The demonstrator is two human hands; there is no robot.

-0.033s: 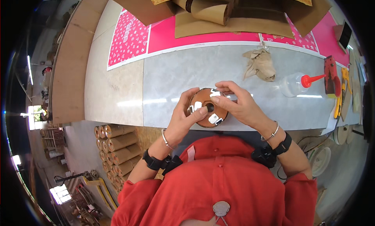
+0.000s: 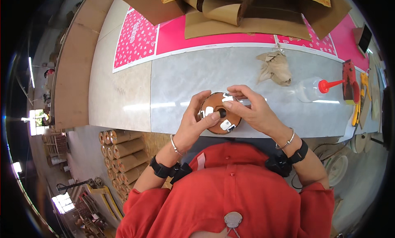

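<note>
A round brown piece [image 2: 214,103] with a dark hole in its middle is between my hands at the table's near edge. It resembles the end of a roll; its depth is hidden. Several white tabs [image 2: 226,124] with dark edges sit around its face. My left hand [image 2: 197,119] curves round its left side, thumb laid on the face close to the hole. From the upper right my right hand [image 2: 254,110] grips it, thumb pressing by the top white tab and fingers over the far rim.
Behind lies a pink printed sheet [image 2: 173,35] under an open cardboard box [image 2: 247,26] holding a brown paper roll. To the right are a crumpled cloth [image 2: 275,69], a clear bottle with red nozzle [image 2: 310,89], a red tool [image 2: 349,79] and yellow cutters. Brown rolls [image 2: 127,149] are stacked below left.
</note>
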